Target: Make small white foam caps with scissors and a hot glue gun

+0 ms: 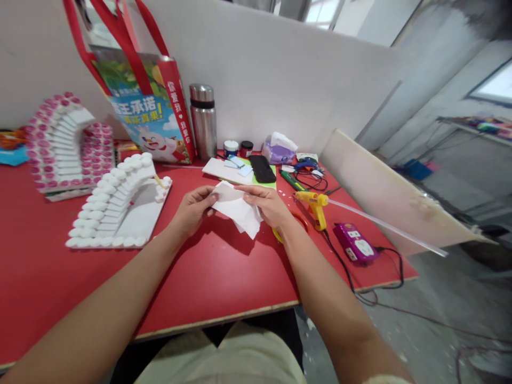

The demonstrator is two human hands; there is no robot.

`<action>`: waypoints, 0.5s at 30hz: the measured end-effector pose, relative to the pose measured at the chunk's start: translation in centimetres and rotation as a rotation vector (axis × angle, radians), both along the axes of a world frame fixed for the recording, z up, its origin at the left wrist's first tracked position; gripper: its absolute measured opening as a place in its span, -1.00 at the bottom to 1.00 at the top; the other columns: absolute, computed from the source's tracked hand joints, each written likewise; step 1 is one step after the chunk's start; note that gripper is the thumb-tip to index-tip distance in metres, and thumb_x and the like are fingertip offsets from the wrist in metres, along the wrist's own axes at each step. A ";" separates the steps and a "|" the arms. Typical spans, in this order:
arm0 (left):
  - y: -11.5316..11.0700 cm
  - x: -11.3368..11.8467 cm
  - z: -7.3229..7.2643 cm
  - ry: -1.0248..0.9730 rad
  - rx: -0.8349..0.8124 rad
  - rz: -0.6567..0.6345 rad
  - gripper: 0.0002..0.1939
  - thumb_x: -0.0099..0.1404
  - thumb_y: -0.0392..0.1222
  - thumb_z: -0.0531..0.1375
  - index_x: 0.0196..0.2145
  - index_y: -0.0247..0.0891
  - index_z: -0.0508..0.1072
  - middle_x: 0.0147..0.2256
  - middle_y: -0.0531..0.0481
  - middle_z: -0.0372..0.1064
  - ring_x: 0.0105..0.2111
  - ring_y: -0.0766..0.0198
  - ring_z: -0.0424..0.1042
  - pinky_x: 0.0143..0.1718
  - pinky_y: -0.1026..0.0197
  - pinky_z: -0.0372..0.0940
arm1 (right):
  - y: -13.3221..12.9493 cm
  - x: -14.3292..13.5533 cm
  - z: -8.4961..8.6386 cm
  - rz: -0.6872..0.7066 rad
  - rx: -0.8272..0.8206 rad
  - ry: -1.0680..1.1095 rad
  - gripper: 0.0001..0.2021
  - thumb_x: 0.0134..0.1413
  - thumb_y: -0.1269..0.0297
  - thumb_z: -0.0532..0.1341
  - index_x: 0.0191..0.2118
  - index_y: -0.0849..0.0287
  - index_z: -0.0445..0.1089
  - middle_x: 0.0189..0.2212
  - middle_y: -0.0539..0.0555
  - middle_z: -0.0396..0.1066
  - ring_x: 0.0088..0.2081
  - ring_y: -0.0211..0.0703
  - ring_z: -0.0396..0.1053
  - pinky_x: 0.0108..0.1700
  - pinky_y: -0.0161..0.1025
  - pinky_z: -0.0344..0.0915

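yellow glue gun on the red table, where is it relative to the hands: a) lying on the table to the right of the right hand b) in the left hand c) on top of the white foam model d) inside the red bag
a: the yellow glue gun lies on the red table just right of the right hand, untouched, while both the right hand and the left hand hold the white sheet.

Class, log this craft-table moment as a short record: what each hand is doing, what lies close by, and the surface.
left hand: grips the left edge of the white sheet
right hand: grips the sheet's top right edge
sheet: held just above the table
right of hands: yellow glue gun, purple power strip
left of hands: white foam model
surface: red table
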State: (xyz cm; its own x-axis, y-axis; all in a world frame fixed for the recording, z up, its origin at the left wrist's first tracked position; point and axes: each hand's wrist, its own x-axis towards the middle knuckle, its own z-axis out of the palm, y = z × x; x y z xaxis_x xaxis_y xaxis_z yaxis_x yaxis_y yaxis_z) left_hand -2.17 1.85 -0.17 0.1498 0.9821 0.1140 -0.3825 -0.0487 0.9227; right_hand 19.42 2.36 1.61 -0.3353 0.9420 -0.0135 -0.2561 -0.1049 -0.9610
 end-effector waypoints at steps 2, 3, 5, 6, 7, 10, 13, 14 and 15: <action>-0.1 0.1 0.1 -0.025 -0.010 0.003 -0.80 0.06 -0.20 0.45 -0.33 -0.32 0.62 -0.51 0.05 0.40 -0.63 0.50 0.18 -0.63 0.41 0.05 | 0.0 -0.1 0.1 -0.017 -0.033 0.024 -0.67 -0.17 0.33 0.43 -0.16 0.17 0.63 -0.36 0.03 0.60 -0.39 -0.24 0.44 -0.33 -0.32 0.31; -0.1 0.1 0.2 -0.033 -0.014 0.000 -0.81 0.07 -0.22 0.43 -0.33 -0.31 0.63 -0.51 0.05 0.40 -0.63 0.50 0.19 -0.63 0.41 0.05 | 0.0 -0.2 0.2 -0.023 -0.045 0.029 -0.69 -0.16 0.34 0.40 -0.18 0.18 0.63 -0.38 0.03 0.59 -0.40 -0.25 0.43 -0.35 -0.32 0.29; -0.2 0.1 0.3 -0.044 -0.017 -0.008 -0.84 0.08 -0.26 0.40 -0.32 -0.31 0.64 -0.53 0.05 0.39 -0.63 0.49 0.21 -0.62 0.41 0.07 | 0.0 -0.4 0.3 -0.033 -0.053 0.031 -0.75 -0.12 0.35 0.34 -0.23 0.18 0.63 -0.41 0.03 0.56 -0.42 -0.25 0.40 -0.37 -0.33 0.27; -0.3 0.1 0.4 -0.048 -0.020 -0.011 -0.86 0.08 -0.27 0.38 -0.34 -0.32 0.64 -0.55 0.05 0.38 -0.62 0.48 0.22 -0.62 0.40 0.08 | 0.0 -0.4 0.3 -0.043 -0.045 0.031 -0.78 -0.11 0.35 0.32 -0.26 0.18 0.62 -0.43 0.02 0.55 -0.43 -0.26 0.38 -0.39 -0.33 0.25; -0.3 0.1 0.5 -0.050 -0.024 -0.014 -0.88 0.08 -0.29 0.37 -0.36 -0.33 0.64 -0.57 0.05 0.36 -0.63 0.47 0.23 -0.61 0.40 0.09 | 0.0 -0.5 0.3 -0.055 -0.032 0.028 -0.81 -0.11 0.35 0.30 -0.30 0.17 0.61 -0.46 0.01 0.53 -0.45 -0.27 0.36 -0.40 -0.33 0.23; -0.4 0.1 0.8 -0.051 -0.046 -0.009 -0.91 0.05 -0.31 0.32 -0.43 -0.35 0.61 -0.61 0.03 0.35 -0.65 0.44 0.24 -0.61 0.37 0.13 | -0.1 -0.5 0.1 -0.090 0.055 -0.023 -0.85 -0.10 0.33 0.26 -0.39 0.17 0.59 -0.49 0.00 0.49 -0.48 -0.29 0.31 -0.43 -0.34 0.17; -0.5 -0.1 0.9 -0.030 -0.059 0.001 -0.85 0.06 -0.24 0.31 -0.41 -0.38 0.62 -0.59 0.00 0.39 -0.64 0.41 0.27 -0.60 0.35 0.18 | -0.2 -0.4 -0.1 -0.103 0.168 -0.144 -0.83 -0.10 0.31 0.24 -0.39 0.16 0.59 -0.52 -0.01 0.45 -0.51 -0.30 0.24 -0.46 -0.34 0.09; -0.5 -0.2 0.9 -0.016 -0.066 0.009 -0.81 0.09 -0.19 0.32 -0.37 -0.38 0.62 -0.56 -0.01 0.41 -0.61 0.39 0.30 -0.59 0.35 0.21 | -0.3 -0.4 0.0 -0.107 0.197 -0.181 -0.83 -0.10 0.30 0.23 -0.39 0.17 0.59 -0.53 -0.02 0.44 -0.52 -0.30 0.22 -0.47 -0.34 0.06; -0.5 -0.2 0.9 0.000 -0.079 0.016 -0.76 0.11 -0.15 0.33 -0.30 -0.38 0.63 -0.52 -0.02 0.43 -0.59 0.38 0.34 -0.58 0.35 0.23 | -0.4 -0.3 0.0 -0.111 0.217 -0.209 -0.83 -0.09 0.30 0.23 -0.40 0.16 0.58 -0.54 -0.01 0.42 -0.52 -0.30 0.19 -0.48 -0.33 0.05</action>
